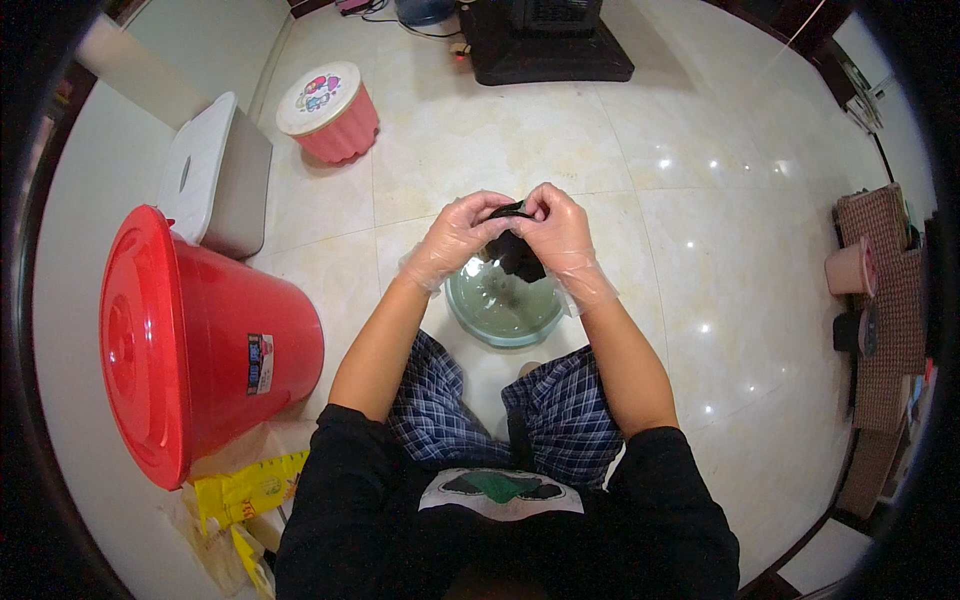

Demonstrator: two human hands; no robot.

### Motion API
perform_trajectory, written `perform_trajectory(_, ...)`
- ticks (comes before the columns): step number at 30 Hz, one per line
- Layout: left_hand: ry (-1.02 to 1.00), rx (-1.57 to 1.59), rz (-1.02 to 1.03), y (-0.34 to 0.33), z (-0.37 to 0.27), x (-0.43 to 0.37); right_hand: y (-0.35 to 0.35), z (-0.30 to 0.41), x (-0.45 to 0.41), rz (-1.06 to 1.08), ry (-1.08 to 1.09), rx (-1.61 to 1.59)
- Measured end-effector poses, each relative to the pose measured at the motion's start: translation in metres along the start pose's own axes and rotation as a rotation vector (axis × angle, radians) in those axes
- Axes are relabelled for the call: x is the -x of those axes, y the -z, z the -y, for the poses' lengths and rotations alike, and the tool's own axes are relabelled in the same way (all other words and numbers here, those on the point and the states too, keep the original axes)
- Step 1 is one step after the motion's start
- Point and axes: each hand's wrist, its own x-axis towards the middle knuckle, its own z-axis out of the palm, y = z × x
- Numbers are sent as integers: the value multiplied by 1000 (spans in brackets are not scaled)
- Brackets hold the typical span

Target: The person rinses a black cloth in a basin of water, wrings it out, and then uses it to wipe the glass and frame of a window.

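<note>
A dark, wet-looking piece of fabric (519,256) hangs bunched between my two hands, above a round light-green basin (504,341). My left hand (469,223) pinches its upper edge from the left. From the right, my right hand (553,221) grips the same edge, close to the left one. Both hands wear clear, thin plastic gloves. Cloudy water (502,300) with a darker patch is in the basin, which stands on the floor in front of my knees. The fabric's lower end hangs over the basin's far part; its exact kind cannot be told.
A large red lidded bucket (247,330) stands at the left, with yellow plastic packaging (247,491) below it. Beyond are a grey-white lidded bin (240,180) and a pink stool (341,127). A black stand base (555,64) is ahead; a pink container (847,268) sits far right.
</note>
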Motion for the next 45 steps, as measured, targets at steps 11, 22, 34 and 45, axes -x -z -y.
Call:
perform_trajectory(11, -151, 32, -206, 12, -1, 1, 43, 8, 1, 329, 196, 369)
perform_trajectory(22, -594, -1051, -539, 52, -8, -5, 44, 4, -1, 35, 439, 507)
perform_trajectory(34, -99, 69, -346, 32, 3, -11, 39, 8, -2, -282, 503, 201)
perform_trajectory(45, -315, -133, -331, 34, -33, -6, 67, 2, -6, -44, -50, -394)
